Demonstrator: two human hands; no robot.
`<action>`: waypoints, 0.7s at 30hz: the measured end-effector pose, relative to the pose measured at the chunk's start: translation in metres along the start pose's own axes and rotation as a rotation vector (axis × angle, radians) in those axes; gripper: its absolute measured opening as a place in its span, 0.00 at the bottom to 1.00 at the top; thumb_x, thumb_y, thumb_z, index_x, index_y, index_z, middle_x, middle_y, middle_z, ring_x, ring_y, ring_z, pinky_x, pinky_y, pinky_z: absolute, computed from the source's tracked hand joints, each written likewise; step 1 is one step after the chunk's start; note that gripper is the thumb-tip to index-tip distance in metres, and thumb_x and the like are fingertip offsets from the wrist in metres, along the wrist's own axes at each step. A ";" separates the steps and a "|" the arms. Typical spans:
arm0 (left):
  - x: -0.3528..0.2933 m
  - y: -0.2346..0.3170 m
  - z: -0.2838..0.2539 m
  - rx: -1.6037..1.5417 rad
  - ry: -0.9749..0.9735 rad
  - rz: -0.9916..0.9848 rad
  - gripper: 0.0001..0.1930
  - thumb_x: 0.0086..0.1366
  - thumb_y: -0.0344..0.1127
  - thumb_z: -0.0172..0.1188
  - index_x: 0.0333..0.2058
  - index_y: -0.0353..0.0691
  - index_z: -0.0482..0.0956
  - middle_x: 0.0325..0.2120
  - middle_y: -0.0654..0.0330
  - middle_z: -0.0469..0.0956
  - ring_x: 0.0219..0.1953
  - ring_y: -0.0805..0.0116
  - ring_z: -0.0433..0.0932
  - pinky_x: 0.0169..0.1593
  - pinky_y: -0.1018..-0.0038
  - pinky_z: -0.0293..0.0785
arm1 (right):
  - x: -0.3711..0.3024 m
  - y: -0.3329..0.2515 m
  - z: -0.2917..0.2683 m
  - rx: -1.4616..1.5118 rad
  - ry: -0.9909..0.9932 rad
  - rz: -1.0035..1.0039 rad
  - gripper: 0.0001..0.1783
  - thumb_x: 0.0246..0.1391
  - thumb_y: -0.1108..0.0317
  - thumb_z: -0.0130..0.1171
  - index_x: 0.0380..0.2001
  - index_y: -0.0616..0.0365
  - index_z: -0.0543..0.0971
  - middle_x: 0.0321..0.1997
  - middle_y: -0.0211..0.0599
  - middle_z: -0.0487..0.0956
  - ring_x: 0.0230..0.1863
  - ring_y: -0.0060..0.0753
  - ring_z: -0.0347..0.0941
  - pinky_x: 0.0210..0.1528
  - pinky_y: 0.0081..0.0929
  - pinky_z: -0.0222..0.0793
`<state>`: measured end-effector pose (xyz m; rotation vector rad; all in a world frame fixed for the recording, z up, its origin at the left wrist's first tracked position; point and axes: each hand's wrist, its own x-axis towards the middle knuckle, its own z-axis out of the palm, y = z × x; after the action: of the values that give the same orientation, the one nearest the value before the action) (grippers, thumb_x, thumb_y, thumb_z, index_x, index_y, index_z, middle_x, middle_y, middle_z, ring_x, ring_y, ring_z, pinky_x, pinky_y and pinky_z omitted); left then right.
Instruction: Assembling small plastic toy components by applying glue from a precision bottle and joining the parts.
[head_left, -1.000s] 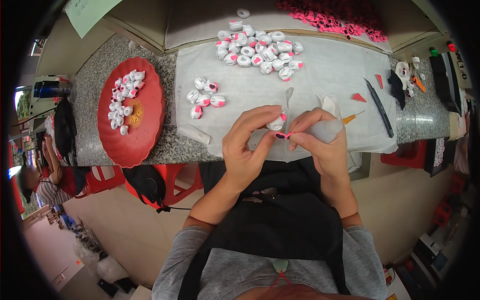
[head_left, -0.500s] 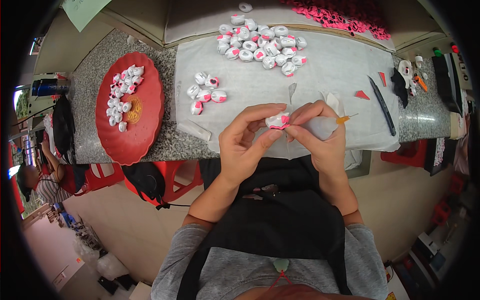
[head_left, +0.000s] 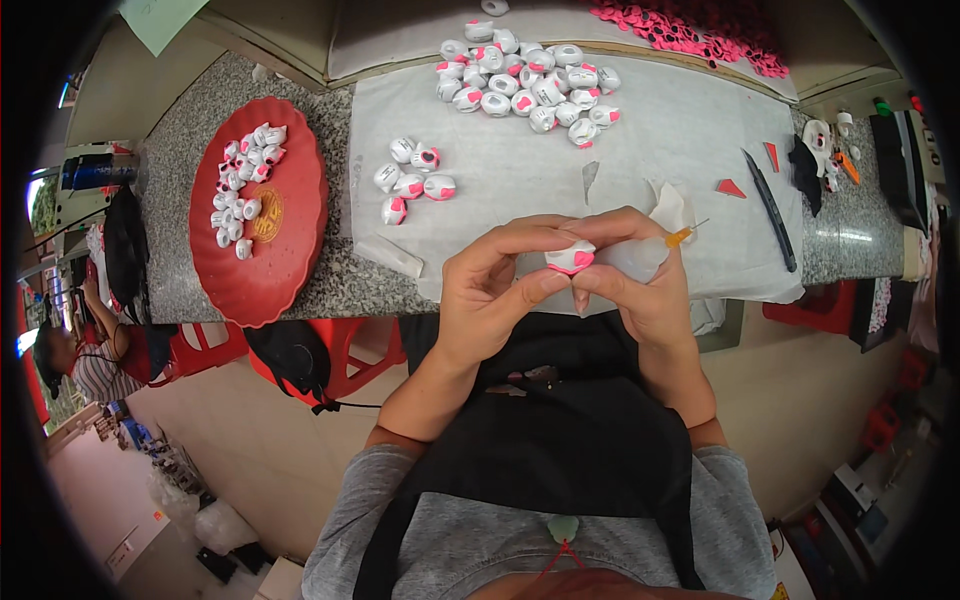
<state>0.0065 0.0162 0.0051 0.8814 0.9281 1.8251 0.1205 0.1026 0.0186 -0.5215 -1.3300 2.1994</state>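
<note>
My left hand (head_left: 488,290) pinches a small white and pink figurine head (head_left: 570,258) between thumb and fingers, above the near edge of the paper-covered table. My right hand (head_left: 650,300) is closed too, its thumb and fingertips pressing on the head's right side. A translucent needle-tip squeeze bottle (head_left: 638,259) rests in the same right hand, its orange collar and thin needle pointing up and right, away from the head. Several similar heads (head_left: 408,183) lie to the left of my hands, and a larger group (head_left: 525,85) lies beyond them.
A red scalloped tray (head_left: 300,250) with more heads stands at left. At right lie a black craft knife (head_left: 770,210), red scraps (head_left: 731,188) and a crumpled white tissue (head_left: 672,212). Pink pieces (head_left: 690,40) are heaped at the back. Another person (head_left: 95,360) is at far left.
The head has shifted slightly right and turned, so more of its pink bottom edge faces me. My left fingers have moved right with it, closer to my right hand.
</note>
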 end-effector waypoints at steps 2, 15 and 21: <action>0.000 0.000 -0.001 0.002 0.001 -0.005 0.11 0.48 0.21 0.52 0.34 0.31 0.69 0.35 0.51 0.69 0.42 0.63 0.67 0.45 0.72 0.61 | -0.001 0.000 0.000 0.012 0.004 0.021 0.16 0.35 0.78 0.55 0.32 0.67 0.68 0.29 0.42 0.71 0.25 0.24 0.68 0.19 0.16 0.65; -0.003 -0.003 -0.003 0.108 -0.001 0.048 0.10 0.47 0.25 0.55 0.31 0.35 0.72 0.31 0.54 0.73 0.40 0.64 0.69 0.53 0.63 0.48 | -0.009 0.007 0.002 0.019 0.031 -0.108 0.13 0.36 0.79 0.56 0.31 0.66 0.71 0.26 0.36 0.72 0.23 0.18 0.67 0.24 0.13 0.64; -0.002 -0.001 -0.003 0.201 -0.008 0.039 0.09 0.47 0.33 0.57 0.28 0.38 0.69 0.30 0.50 0.72 0.37 0.61 0.71 0.53 0.58 0.46 | -0.008 0.004 0.006 -0.004 0.044 -0.172 0.12 0.37 0.80 0.56 0.30 0.66 0.71 0.26 0.37 0.72 0.24 0.19 0.67 0.26 0.14 0.65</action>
<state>0.0052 0.0140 0.0030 1.0355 1.1106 1.7818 0.1224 0.0920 0.0180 -0.4376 -1.3061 2.0343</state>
